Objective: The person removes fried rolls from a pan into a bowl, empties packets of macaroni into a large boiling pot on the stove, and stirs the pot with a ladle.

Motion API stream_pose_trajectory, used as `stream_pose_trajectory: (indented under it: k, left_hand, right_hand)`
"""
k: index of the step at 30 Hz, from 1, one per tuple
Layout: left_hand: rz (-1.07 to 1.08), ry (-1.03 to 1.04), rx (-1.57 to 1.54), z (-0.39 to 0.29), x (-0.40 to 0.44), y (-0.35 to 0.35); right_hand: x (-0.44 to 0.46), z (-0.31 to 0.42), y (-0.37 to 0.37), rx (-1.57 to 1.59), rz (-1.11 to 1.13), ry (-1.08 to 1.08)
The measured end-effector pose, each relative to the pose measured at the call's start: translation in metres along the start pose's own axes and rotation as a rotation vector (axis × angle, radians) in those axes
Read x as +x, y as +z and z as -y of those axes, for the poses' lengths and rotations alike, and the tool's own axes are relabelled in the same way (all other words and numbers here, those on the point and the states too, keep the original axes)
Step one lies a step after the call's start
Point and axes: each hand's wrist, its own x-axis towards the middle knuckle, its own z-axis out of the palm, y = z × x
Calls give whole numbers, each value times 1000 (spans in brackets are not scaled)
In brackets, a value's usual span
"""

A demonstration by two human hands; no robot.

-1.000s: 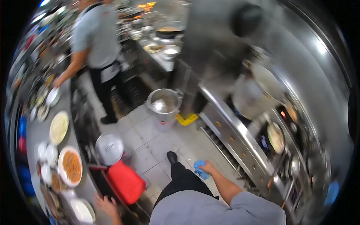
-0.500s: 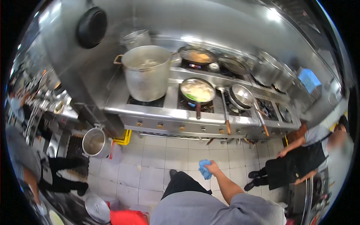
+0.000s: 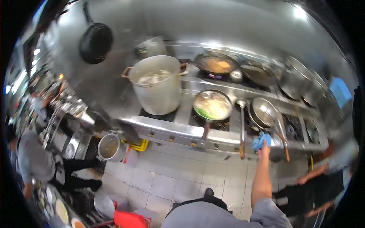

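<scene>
My right hand (image 3: 264,151) is closed around a crumpled blue cloth (image 3: 260,141), with the arm stretched forward to the stove's front edge. Just beyond the cloth, a metal bowl (image 3: 264,111) rests in a pan on a burner; whether the cloth touches that pan's handle I cannot tell. To the left of it lies a long-handled ladle (image 3: 242,125) with a wooden grip. Farther left, a frying pan (image 3: 213,105) holds pale food with something green, its handle pointing toward me. My left hand is out of view.
A large stockpot (image 3: 156,93) stands on the stove's left end. A wok (image 3: 216,64) sits over a flame behind. Lidded pots fill the back right. One person (image 3: 36,155) stands at the left, another (image 3: 319,190) at the right. A pot (image 3: 110,148) is low at the left.
My right hand has moved forward and right with the blue cloth, from above the floor to the stove's front edge. The camera view has shifted, and the stove appears farther right.
</scene>
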Motion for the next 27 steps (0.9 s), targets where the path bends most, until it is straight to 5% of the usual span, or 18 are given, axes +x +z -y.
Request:
stream_pose_trajectory:
  k: [1,2,3,4,5,7,11,12,14,16,17,18,19,21,24,27]
  left_hand:
    - [58,-5,-339,-8,6,68]
    - [113,-30,-676,-52,6,86]
    - [310,10,-793,-89,-7,95]
    - [262,179,-737,-136,-27,92]
    - [433,197,-741,-156,-40,131]
    - [434,421,-598,-223,-85,125]
    - [729,465,-676,-270,-114,118]
    - [764,391,-667,-254,-106,139]
    - [849,369,-596,-232,-94,143]
    - [969,31,-361,-206,-77,122]
    - [960,681,-123,-156,-45,168]
    - [668,1286,49,-132,-23,184]
    - [893,916,27,-132,-19,176]
    - [1021,673,66,-151,-5,173]
    - [1067,740,95,-187,29,187]
    - [969,1204,104,-228,66,208]
  right_hand:
    - [15,0,-1,-95,98,107]
    - [67,-31,-24,-547,-33,-48]
    - [114,-64,-42,-985,-179,-234]
    - [112,-64,-40,-1228,-110,-355]
    - [104,-55,-36,-1464,-46,-485]
    - [104,-47,-29,-1500,38,-490]
    - [92,-32,-6,-1616,47,-469]
    - [50,0,27,-1580,-18,-316]
    - [85,-31,1,-1506,86,-522]
    - [89,-56,-20,-1472,136,-699]
    - [72,-47,-20,-1456,139,-677]
    - [67,-44,-30,-1417,209,-672]
    - [51,-34,-33,-1407,221,-734]
    - [58,-36,-58,-1437,117,-730]
    - [87,-48,-104,-1190,-420,-439]
    - [98,-28,-127,-852,-326,-292]
